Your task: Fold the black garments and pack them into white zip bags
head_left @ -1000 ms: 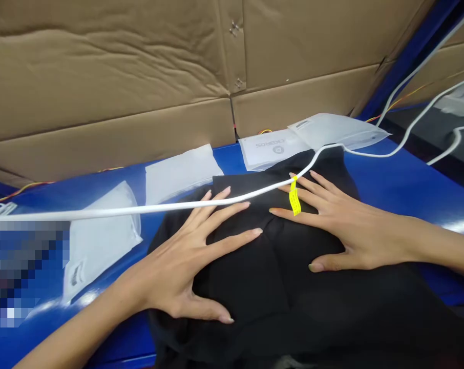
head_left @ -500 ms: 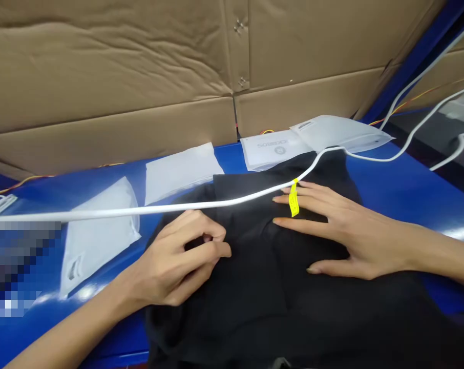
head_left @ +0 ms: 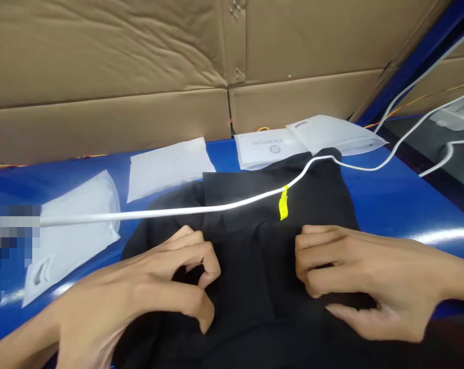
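Observation:
A piece of black fabric (head_left: 239, 287), probably a garment, lies spread on the blue table with soft wrinkles across it. My left hand (head_left: 155, 282) is over its left side, fingers bent, thumb and index finger apart. On the right side my right hand (head_left: 355, 277) rests at the fabric with curled fingers and the thumb held away from them. No cloth shows pinched in either hand, though the right fingertips are hidden. Across the view above both hands runs a white cable (head_left: 186, 210), with a yellow tag (head_left: 283, 206) hanging from it.
White plastic packages lie around the fabric: one at left (head_left: 74, 241), one at back left (head_left: 166, 169), and two overlapping at back right (head_left: 335, 134). Behind the blue table (head_left: 385, 200) stands a brown cardboard wall (head_left: 112, 56). More white cables (head_left: 420, 123) loop at right.
My right hand has drawn back from the tag toward me, its outstretched fingers now curled. My left hand has moved nearer and its thumb has parted from the fingers. The view has shifted slightly.

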`<state>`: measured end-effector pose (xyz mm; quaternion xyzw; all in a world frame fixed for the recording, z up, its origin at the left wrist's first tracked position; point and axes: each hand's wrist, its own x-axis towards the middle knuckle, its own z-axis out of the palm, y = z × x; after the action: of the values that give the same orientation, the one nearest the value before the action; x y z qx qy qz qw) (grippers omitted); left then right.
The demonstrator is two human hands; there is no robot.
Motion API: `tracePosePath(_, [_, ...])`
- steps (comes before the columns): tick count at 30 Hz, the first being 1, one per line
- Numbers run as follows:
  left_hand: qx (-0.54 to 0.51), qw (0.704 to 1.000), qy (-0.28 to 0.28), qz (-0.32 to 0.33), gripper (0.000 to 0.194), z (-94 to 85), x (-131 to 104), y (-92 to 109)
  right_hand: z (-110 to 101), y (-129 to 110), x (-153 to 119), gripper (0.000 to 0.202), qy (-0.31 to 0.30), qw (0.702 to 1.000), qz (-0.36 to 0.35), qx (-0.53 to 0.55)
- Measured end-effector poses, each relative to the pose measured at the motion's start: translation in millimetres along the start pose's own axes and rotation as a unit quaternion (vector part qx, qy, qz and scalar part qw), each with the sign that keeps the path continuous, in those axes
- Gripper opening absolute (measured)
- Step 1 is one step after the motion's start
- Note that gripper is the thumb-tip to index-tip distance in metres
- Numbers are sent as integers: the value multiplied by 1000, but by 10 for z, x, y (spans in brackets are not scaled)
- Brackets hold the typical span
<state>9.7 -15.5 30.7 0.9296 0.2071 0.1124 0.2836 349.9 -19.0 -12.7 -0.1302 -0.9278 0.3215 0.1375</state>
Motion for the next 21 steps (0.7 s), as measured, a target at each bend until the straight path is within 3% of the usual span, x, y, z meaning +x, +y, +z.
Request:
tracePosePath(3, [-86, 994, -72, 17, 24, -20, -2, -16, -41, 13, 2, 11, -1, 998, 17, 55])
tracePosePath(5, [-142, 988, -61, 10, 19, -30, -4, -49, -76, 27, -8, 9, 4, 995, 41, 89])
tracePosePath(8, [-192, 981, -27, -12, 26, -51, -10, -108, -140, 54, -22, 10, 19, 990, 86, 112])
tracePosePath(14, [-273, 960, -2, -60, 43, -69, -28, -209, -219, 149, 6, 41, -62, 987, 11, 148])
tracePosePath(17, [-281, 958, -11, -61, 44, -73, -25, -226, -196, 173, 17, 40, -72, 988, 18, 133])
tracePosePath(21, [-279, 958, -18, -57, 44, -70, -34, -234, -139, 149, 27, 26, -19, 988, 52, 141])
